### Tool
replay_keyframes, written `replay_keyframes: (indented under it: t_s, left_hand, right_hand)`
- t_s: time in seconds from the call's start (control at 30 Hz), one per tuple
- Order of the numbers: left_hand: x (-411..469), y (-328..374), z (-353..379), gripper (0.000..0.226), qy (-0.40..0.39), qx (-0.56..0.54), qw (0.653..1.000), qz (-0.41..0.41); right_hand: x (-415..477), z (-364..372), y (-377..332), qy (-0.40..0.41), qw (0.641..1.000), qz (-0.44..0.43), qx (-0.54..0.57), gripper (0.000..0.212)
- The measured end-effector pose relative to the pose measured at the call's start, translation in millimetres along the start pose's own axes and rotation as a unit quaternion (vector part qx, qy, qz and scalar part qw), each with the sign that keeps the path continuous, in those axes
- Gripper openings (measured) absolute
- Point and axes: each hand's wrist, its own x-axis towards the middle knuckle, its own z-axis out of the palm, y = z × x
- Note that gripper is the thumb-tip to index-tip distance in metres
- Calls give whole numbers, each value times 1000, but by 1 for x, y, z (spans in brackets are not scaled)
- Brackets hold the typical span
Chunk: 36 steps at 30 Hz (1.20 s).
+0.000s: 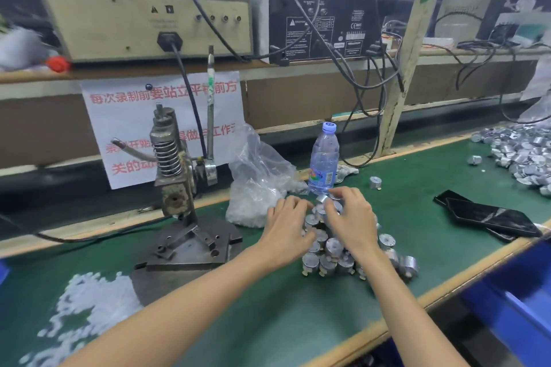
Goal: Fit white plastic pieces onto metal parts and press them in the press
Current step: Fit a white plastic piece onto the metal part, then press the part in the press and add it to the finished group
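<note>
Plastic pieces (pixel 89 307), white and blurred, lie scattered on the green mat (pixel 268 322) at the far left of my feed. Just right of them stands the press (pixel 174 158), upright on its round steel base, with its lever (pixel 210 116) raised and nothing that I can see under the ram. A paper sign (pixel 125 116) with red characters hangs behind it. Next comes a crumpled clear bag (pixel 259 176) with more white pieces in its bottom.

The left hand (pixel 286 232) reaches to the left side of the pile of metal parts (pixel 331 247), fingers bent, thumb against the cans. I cannot tell whether it has hold of any. The right hand (pixel 348 217) is on the top of the same pile, fingers and thumb curled down round one metal part (pixel 335 206). The pile sits in the middle of the mat, in front of a water bottle (pixel 323 158) standing upright. One stray can (pixel 375 182) lies just right of the bottle.

Further right, two black flat slabs (pixel 489 217) lie near the mat's edge. A big heap of cans (pixel 524 155) fills the far right corner, well apart from the hands. A blue bin (pixel 512 292) shows at the lower right.
</note>
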Motion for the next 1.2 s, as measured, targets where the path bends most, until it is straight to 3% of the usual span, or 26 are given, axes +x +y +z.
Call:
replay_keyframes:
  t_s: [0.23,0.57,0.9,1.0,1.1,1.2]
  left_hand:
    - [-68,-46,-64,27,63,-14,997,-31]
    - [-203,-116,-192,37,130,17,982,-137]
    - [-317,-184,-285,25,245,147,914,-289]
    - [-343,-207,-299,22,187,176,888,-381]
    - [-367,-227,-307,27,22,221,832,-509]
    - [-383,-241,-308,34,-148,189,791,-562]
  right_hand:
    - [-47,39,-94,-72,982,-132,118,7]
    - [-116,97,-231,-207,913,-300,182,13]
    - [-172,152,-373,-274,830,-442,201,19]
    - [-190,169,-408,-314,800,-475,187,21]
    - [-207,184,-435,-361,773,-486,190,21]
    - [-221,195,-449,-422,748,-485,164,19]
